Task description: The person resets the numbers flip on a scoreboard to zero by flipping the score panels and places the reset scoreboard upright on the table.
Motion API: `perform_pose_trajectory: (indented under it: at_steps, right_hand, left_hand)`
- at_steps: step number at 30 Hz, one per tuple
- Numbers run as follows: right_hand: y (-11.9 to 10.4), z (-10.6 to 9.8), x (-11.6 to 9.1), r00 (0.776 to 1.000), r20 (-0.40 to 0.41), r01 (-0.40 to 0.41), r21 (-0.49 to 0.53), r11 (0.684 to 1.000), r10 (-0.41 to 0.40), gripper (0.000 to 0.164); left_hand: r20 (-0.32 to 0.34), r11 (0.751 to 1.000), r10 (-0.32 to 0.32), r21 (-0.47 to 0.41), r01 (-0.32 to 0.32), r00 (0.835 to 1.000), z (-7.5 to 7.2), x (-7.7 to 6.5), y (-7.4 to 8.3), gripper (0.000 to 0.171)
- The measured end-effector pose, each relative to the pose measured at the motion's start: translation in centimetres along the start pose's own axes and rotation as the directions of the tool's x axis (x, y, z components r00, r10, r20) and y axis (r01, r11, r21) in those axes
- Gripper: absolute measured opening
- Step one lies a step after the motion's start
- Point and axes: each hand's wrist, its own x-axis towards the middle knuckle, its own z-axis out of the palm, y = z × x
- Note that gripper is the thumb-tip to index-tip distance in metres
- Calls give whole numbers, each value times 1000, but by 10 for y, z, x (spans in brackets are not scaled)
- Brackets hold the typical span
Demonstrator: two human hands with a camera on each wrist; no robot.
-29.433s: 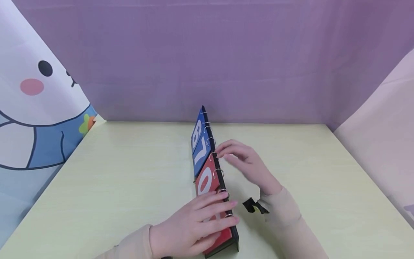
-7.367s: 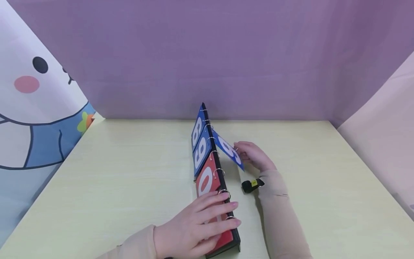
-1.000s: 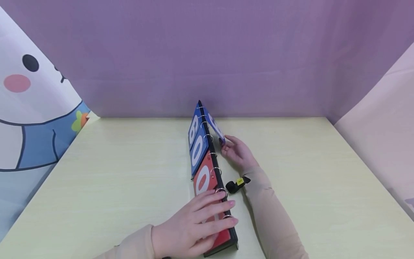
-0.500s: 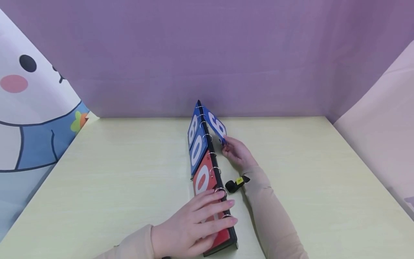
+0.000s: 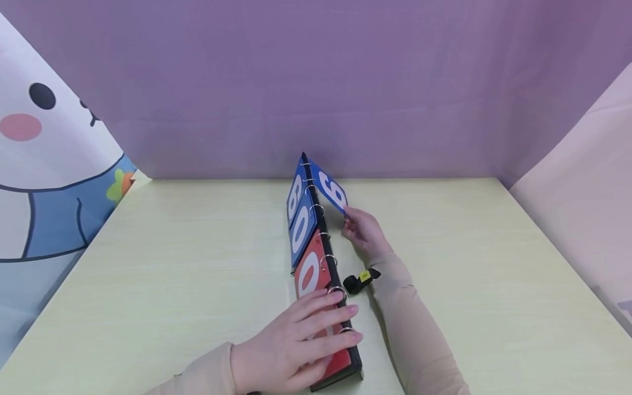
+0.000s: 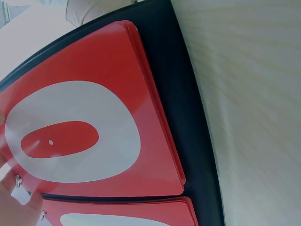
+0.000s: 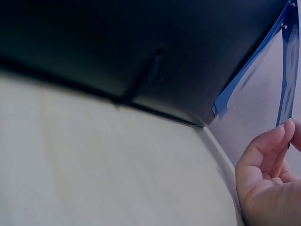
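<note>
A tent-shaped flip scoreboard (image 5: 328, 247) with a black frame and metal rings stands lengthwise on the table. Its left face bears blue number cards at the far end, the farthest appearing to read 6, then a blue 0 card (image 5: 300, 235), and a red 0 card (image 5: 309, 272). My left hand (image 5: 296, 340) rests across the near red cards, fingers extended over the top ridge; in the left wrist view a red card (image 6: 155, 141) fills much of the frame. On the other side, my right hand (image 5: 365, 233) pinches the lower corner of a blue 6 card (image 5: 329, 189), lifted away from the frame.
Pale wood-patterned table (image 5: 212, 236) surface surrounds the scoreboard. A purple cloth (image 5: 316, 88) hangs behind, and a cartoon-print cloth (image 5: 59, 203) is at the left. A small black device (image 5: 359, 281) with a yellow label sits at the right wrist.
Since half a second ago the right hand has moved slightly right, swinging the blue 6 card outward. Earlier it handled the nearer blue stack, which went from 7 to 9 to 0. Left hand stayed put.
</note>
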Motion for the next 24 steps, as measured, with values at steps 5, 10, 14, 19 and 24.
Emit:
perform_pose_trajectory:
  at_steps: [5,10,14,19,24]
  right_hand:
    - [1,3,2,998,-43,43,-145,988,-50,25]
    - [3,3,4,992,-64,90,-255,963,-110,42]
    - [4,2,5,985,-53,139,-296,945,-162,41]
    - [5,1,6,975,-26,198,-351,915,-221,45]
    - [6,2,5,932,-5,301,-549,780,-363,50]
  left_hand:
    - [-8,1000,9,5,-9,1000,0,0,0,42]
    - [-6,1000,3,-1,-3,1000,-1,1,0,43]
    - [1,1000,-6,-7,6,1000,-1,1,1,43]
    - [14,1000,-14,-10,14,1000,-1,0,2,44]
    - [10,1000,-11,-7,12,1000,-1,0,2,43]
